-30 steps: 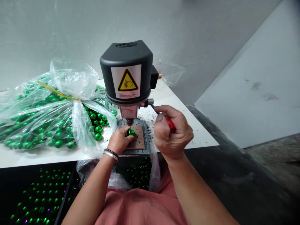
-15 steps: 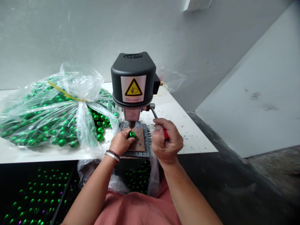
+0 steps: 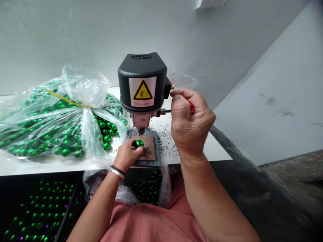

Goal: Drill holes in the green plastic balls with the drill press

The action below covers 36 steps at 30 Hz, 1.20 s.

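Grey wall [image 3: 75,40] fills the bkgd on my feed, w/ a white tabletop [image 3: 215,151] running along it. Calling the black-topped benchtop drill press [image 3: 143,67] the clock's centre: a warning sticker [image 3: 143,92] w/ yellow triangle is on its front, and the grey base [image 3: 157,153] sits at 6 o'clock w/ a brown board [image 3: 150,152] lying on it.

The green ball [image 3: 139,144], shiny, is on or just above the board, directly under the drill bit [image 3: 140,137]; can't tell if bit & ball touch. My L hand [image 3: 127,154], at 7 o'clock, has thumb & fingers pinched on that ball from the left; dark beads and a silvery bracelet [image 3: 117,172] on the wrist.

My R hand [image 3: 191,124], approx 3–4 o'clock, is a fist wrapped round the red knob [image 3: 192,108] of the feed lever [image 3: 167,111], whose rod runs back toward the press.

At 9 o'clock, a clear plastic bag [image 3: 85,87] full of green balls, cinched w/ a yellow tie [image 3: 64,98]. More loose balls [image 3: 107,146] at 8, btwn bag & base. Dark shavings [image 3: 166,129] scattered on the top at 4. Below the table edge at 8, rows of green dots [image 3: 42,205] in a dark area; too dim to ID. Pink shirt [image 3: 146,223] at 6.
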Each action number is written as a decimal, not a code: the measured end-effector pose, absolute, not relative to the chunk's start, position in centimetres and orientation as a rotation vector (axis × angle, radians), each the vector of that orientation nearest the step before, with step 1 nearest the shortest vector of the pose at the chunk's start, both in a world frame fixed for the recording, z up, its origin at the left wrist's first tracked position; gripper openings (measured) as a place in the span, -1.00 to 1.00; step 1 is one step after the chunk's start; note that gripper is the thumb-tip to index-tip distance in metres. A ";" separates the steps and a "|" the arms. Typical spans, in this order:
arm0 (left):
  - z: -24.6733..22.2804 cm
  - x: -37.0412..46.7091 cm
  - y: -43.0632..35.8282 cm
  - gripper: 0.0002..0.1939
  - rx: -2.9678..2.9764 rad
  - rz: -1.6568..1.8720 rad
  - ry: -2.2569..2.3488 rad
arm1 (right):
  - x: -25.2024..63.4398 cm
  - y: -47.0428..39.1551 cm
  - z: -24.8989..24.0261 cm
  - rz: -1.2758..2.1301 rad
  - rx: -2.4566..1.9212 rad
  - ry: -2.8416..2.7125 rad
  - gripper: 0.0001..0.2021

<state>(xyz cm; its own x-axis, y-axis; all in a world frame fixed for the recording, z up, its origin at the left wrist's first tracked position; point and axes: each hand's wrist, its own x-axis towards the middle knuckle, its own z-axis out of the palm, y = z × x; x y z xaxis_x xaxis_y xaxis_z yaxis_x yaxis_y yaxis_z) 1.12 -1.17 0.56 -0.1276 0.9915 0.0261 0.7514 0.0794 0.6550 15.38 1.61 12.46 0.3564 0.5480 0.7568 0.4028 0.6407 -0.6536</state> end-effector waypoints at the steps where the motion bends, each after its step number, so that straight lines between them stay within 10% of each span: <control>1: 0.6 1.0 -1.3 -0.67 1.740 0.734 1.928 | 15.4 1.6 12.4 0.123 -0.933 -1.256 -0.82; 30: -0.5 -2.0 -7.8 -0.41 1.228 0.706 1.307 | 15.5 1.5 11.5 0.046 -0.889 -1.270 -0.82; 36: 0.5 -1.6 -6.9 -0.52 0.521 1.130 1.247 | 15.6 1.4 11.5 0.063 -0.916 -1.267 -0.83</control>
